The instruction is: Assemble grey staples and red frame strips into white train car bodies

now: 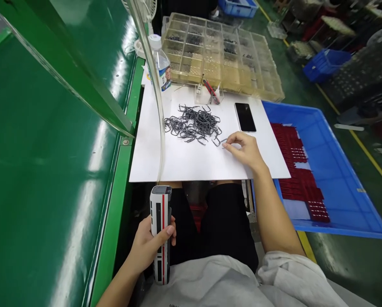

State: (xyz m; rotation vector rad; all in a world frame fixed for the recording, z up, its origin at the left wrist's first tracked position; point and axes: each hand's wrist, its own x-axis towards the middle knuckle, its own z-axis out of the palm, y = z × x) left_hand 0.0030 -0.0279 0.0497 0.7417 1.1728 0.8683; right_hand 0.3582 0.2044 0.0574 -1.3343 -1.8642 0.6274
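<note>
Left grip (147, 244) clamped on upright white-and-red cylinder (160, 234); right grip (243, 149) outstretched, pinched on dark wire clip (223, 141)

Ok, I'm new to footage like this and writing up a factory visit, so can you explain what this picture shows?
There's no machine here, just a person's two bare hands, seen from a camera worn on their head and looking forward and down. On the white board lies a tangled pile of bent dark grey wire pieces, with a black phone beside it and a compartment tray beyond. The right hand rests on the board, its fingertips at a wire piece by the pile's edge; whether it grips that piece is hard to tell. The left hand holds a white striped handheld device upright below the board.
</note>
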